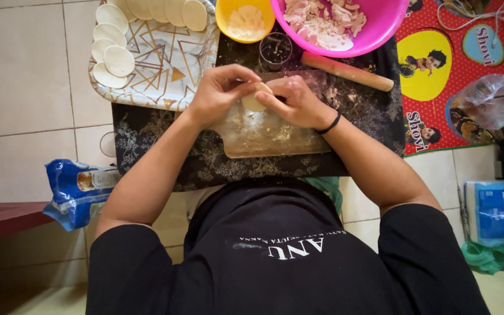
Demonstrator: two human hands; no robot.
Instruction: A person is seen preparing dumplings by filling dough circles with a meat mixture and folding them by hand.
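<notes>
My left hand point(220, 91) and my right hand point(294, 102) meet above a clear plastic board point(269, 137) dusted with flour. Both pinch a small pale disc of dough point(255, 98) between their fingertips. The dough is folded or cupped; what lies inside it is hidden. A black band sits on my right wrist. The board rests on a dark floral mat point(205, 157) on the tiled floor.
A patterned tray point(167, 64) at the upper left holds several flat dough rounds. Beyond the board stand a yellow bowl point(245, 20), a pink bowl of dough pieces point(336, 23), a small dark cup point(275, 49) and a wooden rolling pin point(348, 71). A blue packet point(77, 189) lies left, tissues point(488, 213) right.
</notes>
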